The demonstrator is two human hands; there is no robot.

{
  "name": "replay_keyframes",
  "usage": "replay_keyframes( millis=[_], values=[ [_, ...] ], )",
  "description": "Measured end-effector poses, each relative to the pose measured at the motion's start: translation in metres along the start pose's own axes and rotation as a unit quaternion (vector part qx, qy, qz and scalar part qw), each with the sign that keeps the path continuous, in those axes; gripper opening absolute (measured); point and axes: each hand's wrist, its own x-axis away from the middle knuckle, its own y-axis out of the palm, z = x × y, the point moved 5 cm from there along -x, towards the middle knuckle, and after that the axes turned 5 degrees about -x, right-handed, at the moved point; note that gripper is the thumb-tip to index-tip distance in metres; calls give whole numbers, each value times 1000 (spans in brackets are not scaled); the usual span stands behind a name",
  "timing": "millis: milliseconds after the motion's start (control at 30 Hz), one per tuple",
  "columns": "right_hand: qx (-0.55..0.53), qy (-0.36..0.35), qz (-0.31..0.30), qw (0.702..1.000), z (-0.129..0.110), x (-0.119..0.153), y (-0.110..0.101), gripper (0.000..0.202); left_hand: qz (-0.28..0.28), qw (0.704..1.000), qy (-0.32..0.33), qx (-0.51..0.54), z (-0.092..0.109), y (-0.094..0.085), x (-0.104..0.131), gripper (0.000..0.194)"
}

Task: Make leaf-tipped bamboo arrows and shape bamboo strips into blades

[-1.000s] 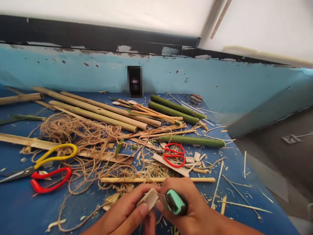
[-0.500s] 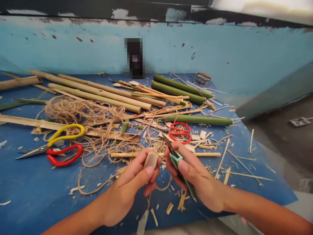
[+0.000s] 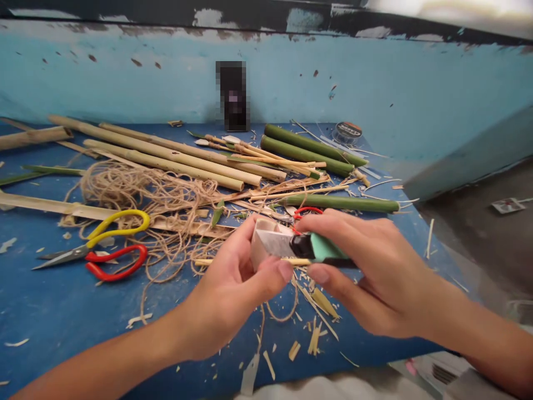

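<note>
My left hand (image 3: 233, 289) is closed around a small pale block-like piece (image 3: 263, 244), whose exact kind I cannot make out. In my right hand (image 3: 383, 272) is a mint-green and black craft knife (image 3: 327, 250), lying sideways with its front end against the piece. Its cutting edge cannot be told from the piece's greyish face. Both hands are close together above the middle of the table. Just behind the right hand's fingers, red-handled scissors (image 3: 308, 210) are partly hidden. Under the hands lies a thin pale stick (image 3: 204, 262).
The blue table (image 3: 62, 311) carries tangled twine (image 3: 112, 186), pale bamboo poles (image 3: 179, 164) and green bamboo stems (image 3: 308, 155). At left lie scissors with yellow and red handles (image 3: 119, 222). Shavings (image 3: 314, 336) are scattered near the front edge. A round spool (image 3: 348, 132) sits at the back right.
My right hand has turned and moved the knife against the pale piece; they were apart before. The left hand has raised the piece slightly and turned it.
</note>
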Motion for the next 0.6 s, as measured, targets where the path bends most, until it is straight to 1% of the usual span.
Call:
replay_keyframes(
  millis=[67, 133, 200, 300, 400, 433, 467, 500, 533, 600],
  values=[
    [13, 3, -7, 1000, 0, 5, 8, 29, -3, 1000, -20, -16, 0, -2, 2, 30],
    [26, 11, -25, 999, 6, 14, 19, 30, 0, 998, -45, -49, -5, -7, 7, 30],
    [47, 19, -30, 998, 15, 21, 27, 31, 11, 994, -39, -99, -10, -15, 11, 29],
    [104, 23, 0, 994, 31, 28, 31, 32, 56, 978, 29, -197, -16, -32, 15, 26],
    [135, 20, 20, 990, 42, 30, 35, 33, 124, 936, 104, -311, -16, -47, 20, 23],
    [134, 20, 20, 991, 45, 30, 36, 34, 130, 922, 121, -344, -14, -50, 21, 23],
    [133, 23, 18, 991, 47, 31, 38, 34, 115, 910, 133, -375, -12, -51, 23, 22],
    [132, 28, 15, 991, 49, 32, 40, 34, 77, 902, 137, -402, -10, -49, 25, 21],
    [134, 33, 11, 990, 50, 33, 42, 34, 11, 895, 131, -427, -11, -44, 26, 21],
    [136, 42, -1, 990, 52, 34, 45, 34, -159, 867, 104, -461, -17, -30, 34, 25]
  ],
)
